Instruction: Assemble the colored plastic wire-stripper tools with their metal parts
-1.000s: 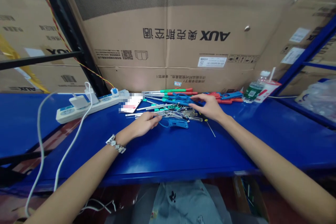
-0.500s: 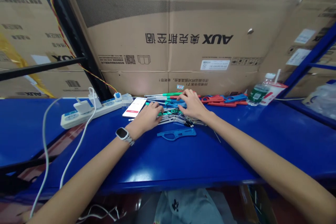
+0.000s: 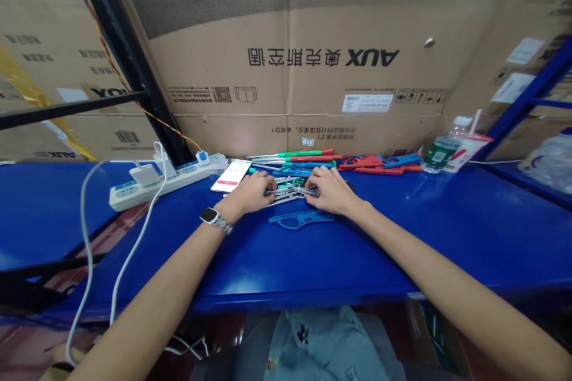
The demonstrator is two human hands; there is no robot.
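On the blue table lies a pile of thin metal parts [image 3: 286, 191]. My left hand [image 3: 255, 190], with a watch at its wrist, has its fingers curled round the pile's left end. My right hand [image 3: 328, 190] closes its fingers on the metal parts at the right end. A flat blue plastic handle piece [image 3: 301, 219] rests just in front of the pile. Behind the hands are long tools with green [image 3: 304, 153] and red handles. Red plastic pieces [image 3: 361, 162] and blue ones [image 3: 402, 159] lie to the right.
A phone [image 3: 231, 176] lies left of the pile, beside a white power strip [image 3: 179, 177] with plugs and cables. A bottle [image 3: 440, 152] and a red-and-white cup [image 3: 467, 152] stand at the right. Large cardboard boxes [image 3: 290, 24] rise behind the blue table [image 3: 313, 268].
Both hands have lowered onto the metal parts and their fingers have closed in. My right hand has come down from the tools behind. The view has shifted slightly.
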